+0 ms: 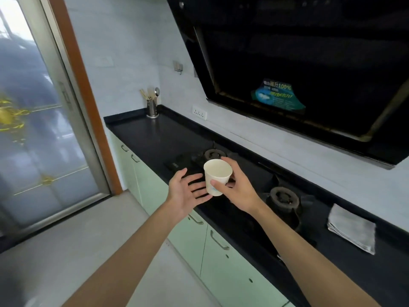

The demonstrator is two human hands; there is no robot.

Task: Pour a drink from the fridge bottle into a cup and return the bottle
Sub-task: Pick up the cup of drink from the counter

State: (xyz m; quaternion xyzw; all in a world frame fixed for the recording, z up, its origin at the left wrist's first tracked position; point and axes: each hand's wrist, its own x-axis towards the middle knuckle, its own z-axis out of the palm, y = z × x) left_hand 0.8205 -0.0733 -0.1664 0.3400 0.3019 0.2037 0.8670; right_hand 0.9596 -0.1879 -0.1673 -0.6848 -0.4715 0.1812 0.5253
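Note:
A white paper cup (pixel 217 173) is held upright in the air above the front edge of the black counter. My right hand (pixel 238 191) grips it, thumb on the near side and fingers round the back. The cup looks empty inside. My left hand (pixel 184 191) is just to the left of the cup, palm up with fingers spread and straight, its fingertips close under the cup's base. No bottle and no fridge are in view.
The black counter (pixel 155 134) carries a gas hob with two burners (pixel 284 199), a steel utensil holder (pixel 152 108) in the far corner and a folded grey cloth (pixel 352 228) at right. A black range hood (pixel 298 63) hangs overhead. Green cabinets (pixel 221 258) lie below, a glass door (pixel 33 129) at left.

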